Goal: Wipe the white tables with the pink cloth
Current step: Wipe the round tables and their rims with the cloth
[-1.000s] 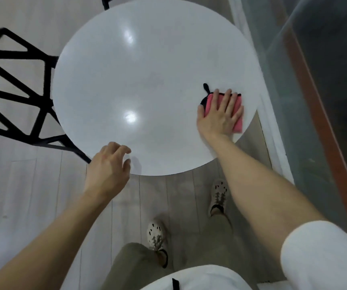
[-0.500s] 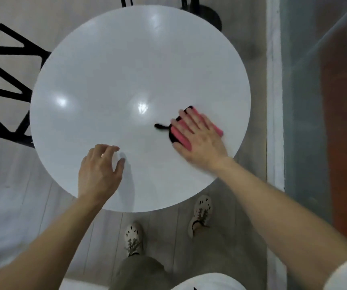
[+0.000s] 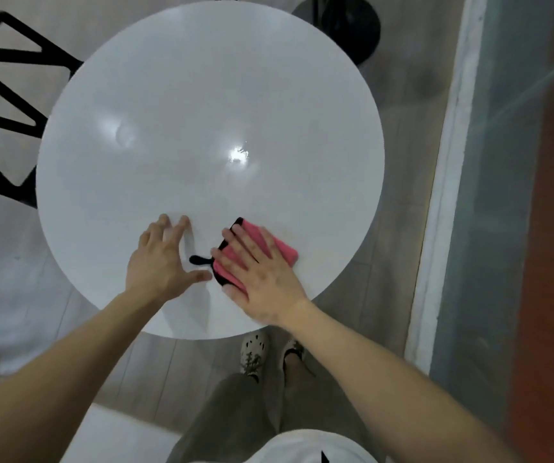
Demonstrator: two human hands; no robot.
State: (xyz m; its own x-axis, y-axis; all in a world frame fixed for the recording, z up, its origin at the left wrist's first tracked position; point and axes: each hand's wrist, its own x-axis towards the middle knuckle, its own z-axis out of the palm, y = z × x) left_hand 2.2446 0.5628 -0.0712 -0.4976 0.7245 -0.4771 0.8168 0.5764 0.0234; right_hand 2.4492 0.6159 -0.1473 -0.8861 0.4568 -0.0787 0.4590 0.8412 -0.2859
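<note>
A round white table (image 3: pixel 202 111) fills the middle of the head view. A folded pink cloth (image 3: pixel 284 250) with a black edge and a black loop lies on its near part. My right hand (image 3: pixel 259 272) presses flat on the cloth with straight fingers, covering most of it. My left hand (image 3: pixel 163 259) rests on the bare tabletop just left of the cloth, fingers spread, its thumb close to the black loop.
A black open-frame chair (image 3: pixel 8 95) stands left of the table. A black round base (image 3: pixel 345 25) sits on the floor at the back right. A glass wall with a pale sill (image 3: pixel 449 162) runs along the right. My feet (image 3: pixel 255 352) are under the near rim.
My right hand has slid the cloth left and toward the near edge. My left hand has moved from the near rim onto the tabletop, close beside the cloth.
</note>
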